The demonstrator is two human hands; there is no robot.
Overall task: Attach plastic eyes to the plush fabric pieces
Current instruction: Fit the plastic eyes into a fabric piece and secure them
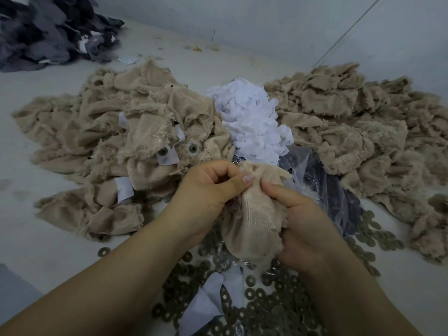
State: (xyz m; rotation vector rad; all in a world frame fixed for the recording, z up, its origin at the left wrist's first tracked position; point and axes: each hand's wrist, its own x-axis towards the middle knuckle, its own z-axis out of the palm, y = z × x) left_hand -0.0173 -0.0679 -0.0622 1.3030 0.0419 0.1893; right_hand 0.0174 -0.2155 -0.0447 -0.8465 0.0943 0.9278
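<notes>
A: So, which step is she working on here?

B: Both hands are gripping one beige plush piece just above the table. The left hand is curling its fingers over the piece's top edge, thumb pressing the cloth. The right hand is pinching the opposite side, thumb on the smooth backing. I judge she is feeling for the eye spot or seating a post; no plastic eye is showing between the fingers, so I cannot tell.

A: Where are the parts lying?

B: Ring washers are spreading right beneath the fingers, with a clear plastic bag just beyond the right thumb. White backing scraps are heaping past the fingertips. A pile of fitted pieces, washers showing on their backs, is lying beyond the left knuckles; another beige pile is sitting well off beyond the right hand.

A: And the next move?

B: Probably keeping one pinch on the cloth while the other hand is picking a washer from below and pressing it on squarely.
</notes>
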